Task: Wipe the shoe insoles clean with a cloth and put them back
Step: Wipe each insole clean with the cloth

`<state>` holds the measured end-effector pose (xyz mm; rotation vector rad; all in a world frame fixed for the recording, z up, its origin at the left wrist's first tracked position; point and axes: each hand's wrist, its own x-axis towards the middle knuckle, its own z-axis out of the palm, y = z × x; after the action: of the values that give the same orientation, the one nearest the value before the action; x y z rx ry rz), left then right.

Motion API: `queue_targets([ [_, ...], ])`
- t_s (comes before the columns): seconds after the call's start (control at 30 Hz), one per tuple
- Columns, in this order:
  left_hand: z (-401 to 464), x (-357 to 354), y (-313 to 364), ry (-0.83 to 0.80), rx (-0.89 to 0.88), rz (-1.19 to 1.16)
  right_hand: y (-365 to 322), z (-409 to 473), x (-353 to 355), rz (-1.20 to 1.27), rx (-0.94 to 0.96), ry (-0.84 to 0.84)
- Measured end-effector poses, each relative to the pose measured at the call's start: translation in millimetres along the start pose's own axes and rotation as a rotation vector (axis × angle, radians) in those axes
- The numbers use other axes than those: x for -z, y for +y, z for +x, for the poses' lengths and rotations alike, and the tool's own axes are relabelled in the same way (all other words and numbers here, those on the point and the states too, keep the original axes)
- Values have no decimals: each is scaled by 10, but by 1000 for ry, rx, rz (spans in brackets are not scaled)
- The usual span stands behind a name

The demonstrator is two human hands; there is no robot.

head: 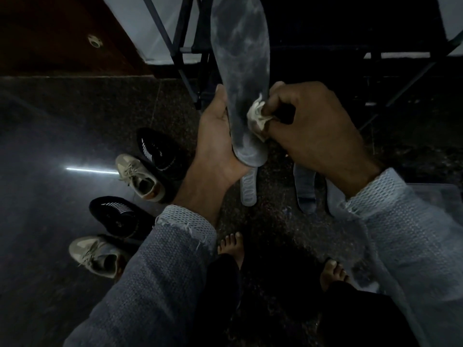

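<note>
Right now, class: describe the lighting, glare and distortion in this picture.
Head view: dim overall, darkest at the bottom; a bright streak of glare on the floor; wide-angle bending at the edges; the insole, cloth, left hand and right hand stay readable.

Matt insole, crumpled cloth, polished floor

The grey insole (240, 58) looks matt and mottled; the cloth (256, 118) is soft, crumpled fabric; the speckled stone floor (62, 136) shines; knit sleeves (155, 259) are frayed.
</note>
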<state>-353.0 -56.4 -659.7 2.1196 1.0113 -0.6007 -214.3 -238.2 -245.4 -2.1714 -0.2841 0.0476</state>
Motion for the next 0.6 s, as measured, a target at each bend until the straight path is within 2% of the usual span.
queue_targets([
  [0.07, -193, -92, -51, -108, 16, 25, -55, -5, 48, 9, 28, -208],
  [0.13, -309, -116, -223, -110, -40, 135, -62, -7, 45, 12, 39, -285],
  [0.2, -159, -171, -224, -171, 13, 94, -30, -8, -13, 32, 12, -169],
  [0.27, 25, -118, -207, -134, 14, 61, 3, -12, -77, 49, -9, -5],
  [0.33, -75, -16, -97, -100, 40, -61, -1, -13, -103, 50, 3, 58],
  [0.37, -172, 8, -84, -114, -61, 21, -8, -10, -95, 46, 15, 36],
  [0.43, -305, -19, -63, -194, -202, 285, -42, -8, -42, 41, 49, -119],
  [0.53, -244, 6, 2, -258, -173, 321, -82, -9, 22, 44, 83, -375],
  [0.6, -109, -74, -131, -329, -197, 417, -68, -17, -3, 43, 72, -326],
])
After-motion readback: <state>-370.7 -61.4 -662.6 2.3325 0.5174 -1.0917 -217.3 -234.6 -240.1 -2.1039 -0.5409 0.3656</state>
